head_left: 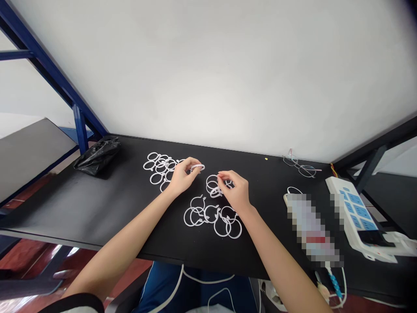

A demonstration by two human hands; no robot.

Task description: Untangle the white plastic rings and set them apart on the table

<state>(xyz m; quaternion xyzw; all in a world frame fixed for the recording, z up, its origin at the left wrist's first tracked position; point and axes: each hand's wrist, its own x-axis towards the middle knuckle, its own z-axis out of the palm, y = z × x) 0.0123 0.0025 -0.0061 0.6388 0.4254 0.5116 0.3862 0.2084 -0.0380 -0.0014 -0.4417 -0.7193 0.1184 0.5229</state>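
Note:
A white plastic ring (202,167) is held between the thumb and fingers of my left hand (184,176), a little above the table. My right hand (236,189) has thumb and forefinger pinched together at the edge of another white ring (208,186), beside a small cluster partly hidden by the fingers. Several more rings with small clasps, some hanging open, overlap in a group (222,234) nearer to me. To the left, partly behind my left hand, lies one more group of rings (149,165).
The black table (130,208) meets a white wall. A crumpled black plastic bag (97,157) lies at left. On the right are eyeglasses (307,171), a blurred-out phone-like object (312,230) with a cable, and a power strip (353,213). White cords hang over my lap.

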